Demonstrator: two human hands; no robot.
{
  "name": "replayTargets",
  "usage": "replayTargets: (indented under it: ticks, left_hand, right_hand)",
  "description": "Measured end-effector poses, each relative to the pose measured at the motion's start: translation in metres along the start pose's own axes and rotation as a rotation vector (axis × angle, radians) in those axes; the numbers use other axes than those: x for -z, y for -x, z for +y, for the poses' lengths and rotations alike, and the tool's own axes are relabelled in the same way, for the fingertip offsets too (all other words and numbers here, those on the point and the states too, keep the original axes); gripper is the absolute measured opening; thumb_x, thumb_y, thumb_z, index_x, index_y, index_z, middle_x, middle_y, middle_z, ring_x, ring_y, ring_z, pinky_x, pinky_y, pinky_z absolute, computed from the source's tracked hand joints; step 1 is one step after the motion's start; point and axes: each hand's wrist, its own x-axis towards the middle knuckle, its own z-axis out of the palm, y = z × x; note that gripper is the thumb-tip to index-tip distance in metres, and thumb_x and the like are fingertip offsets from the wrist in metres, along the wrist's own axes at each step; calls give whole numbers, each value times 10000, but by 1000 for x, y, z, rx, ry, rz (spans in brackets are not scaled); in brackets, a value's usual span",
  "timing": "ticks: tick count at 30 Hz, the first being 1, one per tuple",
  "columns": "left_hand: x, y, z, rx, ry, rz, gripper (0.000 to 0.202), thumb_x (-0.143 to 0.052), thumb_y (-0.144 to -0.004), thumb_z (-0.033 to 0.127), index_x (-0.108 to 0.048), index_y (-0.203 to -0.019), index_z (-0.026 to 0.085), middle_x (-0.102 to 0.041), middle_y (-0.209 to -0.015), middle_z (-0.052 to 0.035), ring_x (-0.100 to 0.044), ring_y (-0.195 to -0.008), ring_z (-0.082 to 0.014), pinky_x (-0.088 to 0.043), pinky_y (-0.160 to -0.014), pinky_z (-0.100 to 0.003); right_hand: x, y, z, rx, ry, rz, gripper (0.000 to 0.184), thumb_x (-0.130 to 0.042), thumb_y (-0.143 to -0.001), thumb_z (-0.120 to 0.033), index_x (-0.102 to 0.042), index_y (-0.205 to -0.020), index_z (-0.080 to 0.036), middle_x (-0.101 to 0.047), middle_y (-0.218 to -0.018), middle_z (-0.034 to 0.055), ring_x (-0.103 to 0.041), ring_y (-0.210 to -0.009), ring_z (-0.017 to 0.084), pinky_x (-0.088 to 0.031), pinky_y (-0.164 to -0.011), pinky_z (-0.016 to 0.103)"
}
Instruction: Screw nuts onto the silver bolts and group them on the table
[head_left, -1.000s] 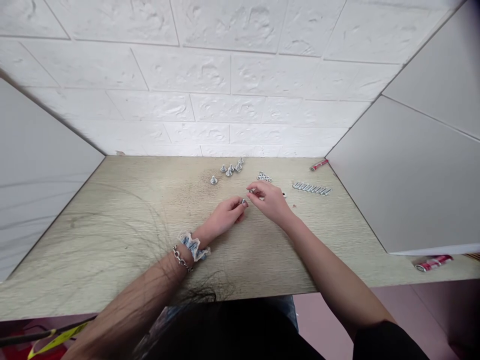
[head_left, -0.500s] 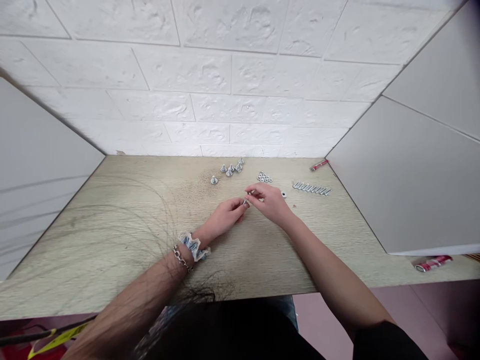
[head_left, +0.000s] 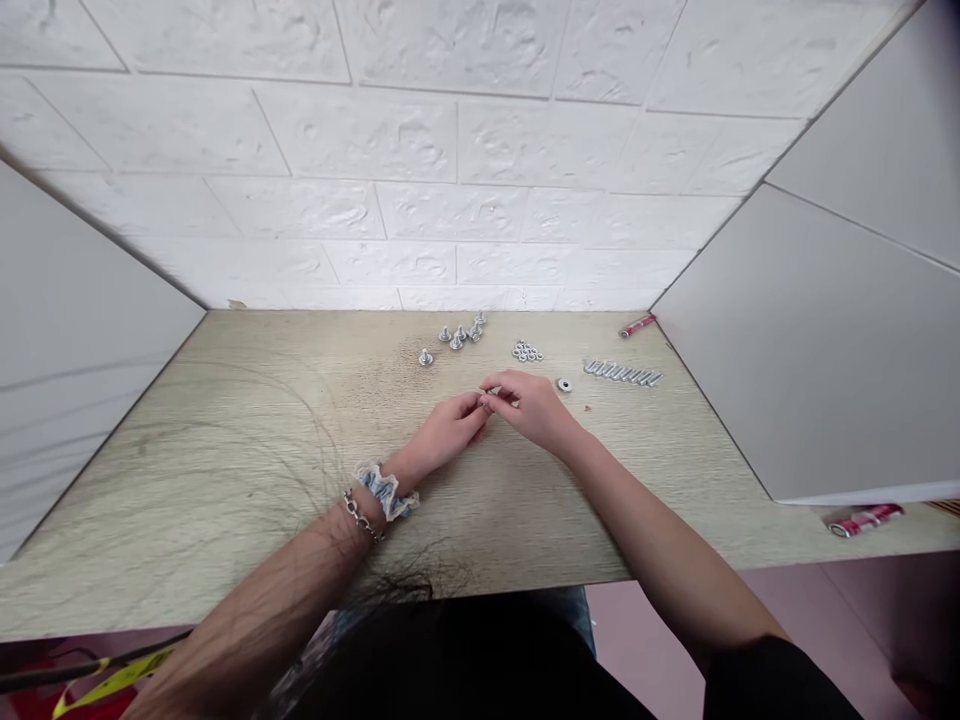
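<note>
My left hand (head_left: 448, 430) is closed in a pinch on a small silvery bolt, mostly hidden by the fingertips. My right hand (head_left: 529, 405) meets it from the right, thumb and forefinger pinched together at the bolt's end. What the right fingertips hold is too small and covered to make out. Just beyond my right hand lies a round washer (head_left: 564, 385). Farther back sits a cluster of small hex nuts (head_left: 528, 351). Bolts (head_left: 624, 374) lie side by side in a row to the right.
Several bolts fitted with washers (head_left: 456, 341) stand at the back, one of them apart (head_left: 426, 358). A red battery (head_left: 637, 326) lies by the right panel, another red battery (head_left: 866, 521) near the front right. White brick wall (head_left: 420, 220) and side panels (head_left: 82, 350) enclose the tabletop (head_left: 247, 420).
My right hand has moved slightly left and down, bringing its fingertips against those of my left hand. The washer, partly covered before, now shows fully.
</note>
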Motion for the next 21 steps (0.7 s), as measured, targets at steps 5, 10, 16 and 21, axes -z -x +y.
replayTargets:
  ticks: [5,10,16,21]
  left_hand:
    - [0,1,3,-9,-91,2,270,-378,-841,358,-547,-772,158,-509,-571,29,-476,-552,-121,-359,-549,-234]
    - [-1,1,2,-42,-250,14,244,-373,-838,290,-582,-835,163,-582,-639,8,-533,-618,-145,-377,-610,-251]
    - [-2,1,2,-61,-339,2,245,-376,-835,278,-592,-835,163,-612,-679,-11,-556,-676,-163,-391,-653,-259]
    - [-2,1,1,-46,-354,-1,241,-377,-831,284,-583,-789,168,-608,-668,-15,-559,-685,-177,-389,-648,-270]
  right_hand:
    - [-1,0,-1,12,19,-25,115,-532,-810,-183,-614,-890,-168,-631,-854,33,-567,-739,121,-443,-666,232]
    - [-1,0,-5,24,47,-97,118,-506,-821,-146,-617,-861,-155,-634,-830,34,-560,-746,125,-425,-686,239]
    - [-2,0,-6,9,65,-172,155,-469,-836,-124,-617,-876,-151,-640,-864,41,-563,-785,137,-419,-715,253]
    - [-4,0,-6,34,106,-169,179,-456,-837,-111,-629,-850,-151,-644,-875,57,-570,-805,153,-428,-726,268]
